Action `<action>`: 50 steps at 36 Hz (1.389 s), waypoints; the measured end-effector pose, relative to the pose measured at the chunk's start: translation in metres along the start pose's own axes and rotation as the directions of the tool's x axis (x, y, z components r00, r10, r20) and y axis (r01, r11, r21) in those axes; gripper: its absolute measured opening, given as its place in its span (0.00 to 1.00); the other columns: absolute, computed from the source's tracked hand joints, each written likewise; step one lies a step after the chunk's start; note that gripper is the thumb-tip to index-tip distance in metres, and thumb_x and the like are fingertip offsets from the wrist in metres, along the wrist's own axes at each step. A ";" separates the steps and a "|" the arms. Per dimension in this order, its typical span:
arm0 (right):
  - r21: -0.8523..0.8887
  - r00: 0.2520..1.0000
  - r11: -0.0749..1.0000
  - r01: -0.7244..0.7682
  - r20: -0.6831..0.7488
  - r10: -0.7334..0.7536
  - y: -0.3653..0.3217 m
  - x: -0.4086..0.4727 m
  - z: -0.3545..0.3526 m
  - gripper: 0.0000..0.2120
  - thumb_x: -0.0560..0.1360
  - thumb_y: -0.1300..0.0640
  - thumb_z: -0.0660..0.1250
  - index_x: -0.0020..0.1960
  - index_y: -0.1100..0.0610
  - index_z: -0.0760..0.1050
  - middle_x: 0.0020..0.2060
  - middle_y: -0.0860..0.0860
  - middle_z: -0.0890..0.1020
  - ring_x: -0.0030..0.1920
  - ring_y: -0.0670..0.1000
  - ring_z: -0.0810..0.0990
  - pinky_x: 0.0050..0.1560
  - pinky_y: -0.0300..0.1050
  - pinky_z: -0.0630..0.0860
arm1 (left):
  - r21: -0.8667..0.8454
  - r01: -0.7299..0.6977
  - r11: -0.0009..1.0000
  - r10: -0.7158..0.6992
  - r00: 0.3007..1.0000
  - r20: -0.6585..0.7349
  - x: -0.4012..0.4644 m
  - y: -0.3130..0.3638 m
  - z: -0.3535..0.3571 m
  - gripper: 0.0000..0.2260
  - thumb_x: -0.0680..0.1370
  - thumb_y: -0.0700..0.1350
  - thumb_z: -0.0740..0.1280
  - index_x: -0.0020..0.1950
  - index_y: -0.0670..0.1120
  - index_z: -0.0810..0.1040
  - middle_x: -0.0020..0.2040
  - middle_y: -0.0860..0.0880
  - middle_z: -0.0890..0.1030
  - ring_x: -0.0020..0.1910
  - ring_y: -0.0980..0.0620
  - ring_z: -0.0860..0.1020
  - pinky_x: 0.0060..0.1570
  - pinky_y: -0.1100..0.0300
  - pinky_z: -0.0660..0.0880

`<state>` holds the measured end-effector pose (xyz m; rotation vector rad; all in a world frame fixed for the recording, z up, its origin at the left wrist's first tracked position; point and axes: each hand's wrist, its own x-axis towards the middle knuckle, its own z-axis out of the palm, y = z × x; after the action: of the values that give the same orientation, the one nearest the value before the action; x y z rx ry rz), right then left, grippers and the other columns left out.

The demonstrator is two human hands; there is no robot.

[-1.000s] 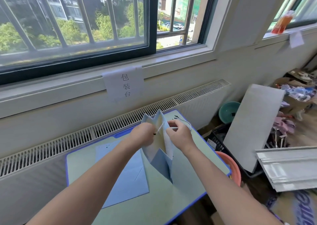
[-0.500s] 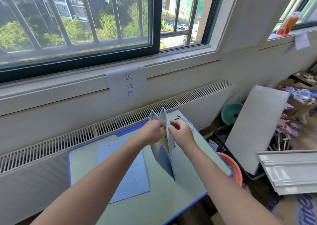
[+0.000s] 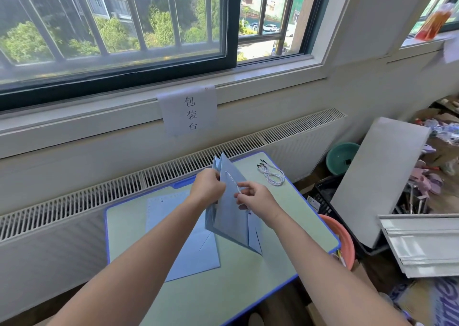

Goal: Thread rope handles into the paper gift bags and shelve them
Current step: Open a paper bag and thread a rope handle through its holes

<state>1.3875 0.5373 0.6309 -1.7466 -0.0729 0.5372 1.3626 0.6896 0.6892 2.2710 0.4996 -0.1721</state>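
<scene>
Turned flatter since before, the matte blue paper bag is gripped by the left hand; right hand fingertips pinch twisted rope (pale green desk below, under a window)

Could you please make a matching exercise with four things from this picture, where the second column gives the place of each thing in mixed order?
Things:
1. blue paper bag
2. flat blue bag
3. spare rope handles
4. paper sign

Places:
A. loose on the far right corner of the table
B. hanging from the window sill
C. held upright between the left hand and the right hand
D. lying flat on the table, under the left forearm

Pairs: 1-C, 2-D, 3-A, 4-B
</scene>
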 end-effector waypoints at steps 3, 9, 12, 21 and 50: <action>-0.131 0.999 0.991 -0.034 -0.020 0.032 0.014 0.000 -0.004 0.10 0.77 0.67 0.66 0.57 0.61 0.76 0.37 0.53 0.80 0.35 0.48 0.79 0.39 0.41 0.80 | -0.048 0.025 0.999 -0.025 1.000 0.003 0.002 -0.007 -0.004 0.05 0.76 0.35 0.59 0.42 0.41 0.73 0.40 0.41 0.76 0.37 0.44 0.75 0.33 0.52 0.75; -0.349 0.997 0.934 -0.081 -0.044 0.071 0.036 0.000 -0.011 0.05 0.77 0.59 0.66 0.47 0.58 0.81 0.37 0.50 0.81 0.37 0.47 0.79 0.46 0.48 0.78 | -0.106 0.045 0.993 -0.043 0.999 0.019 0.002 -0.012 -0.011 0.06 0.81 0.40 0.57 0.51 0.43 0.74 0.47 0.45 0.77 0.41 0.47 0.77 0.26 0.61 0.69; -0.504 0.998 0.863 -0.045 -0.056 0.019 0.035 0.000 -0.012 0.10 0.78 0.52 0.67 0.43 0.56 0.82 0.36 0.52 0.80 0.36 0.48 0.73 0.38 0.42 0.69 | -0.122 0.053 0.991 -0.049 0.998 0.030 0.003 -0.014 -0.011 0.06 0.81 0.41 0.58 0.52 0.44 0.74 0.48 0.45 0.76 0.42 0.48 0.76 0.27 0.61 0.69; -0.087 0.997 0.994 -0.067 -0.030 0.064 0.013 -0.006 -0.004 0.05 0.79 0.62 0.63 0.51 0.64 0.77 0.37 0.52 0.82 0.32 0.46 0.79 0.36 0.39 0.77 | -0.283 0.111 0.953 -0.085 0.991 0.102 0.002 -0.015 -0.013 0.04 0.80 0.38 0.60 0.53 0.43 0.73 0.44 0.46 0.78 0.39 0.50 0.79 0.32 0.60 0.77; -0.365 0.991 0.926 0.095 -0.054 -0.123 -0.020 -0.015 0.027 0.06 0.74 0.58 0.70 0.39 0.52 0.78 0.33 0.46 0.81 0.35 0.46 0.78 0.43 0.42 0.76 | -0.423 0.123 0.898 -0.055 0.984 0.169 0.007 -0.013 -0.009 0.12 0.76 0.30 0.62 0.56 0.40 0.77 0.45 0.42 0.83 0.40 0.47 0.84 0.38 0.59 0.82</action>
<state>1.3679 0.5621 0.6504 -2.1074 -0.2261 0.3908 1.3630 0.7062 0.6844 1.7849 0.5047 -0.2530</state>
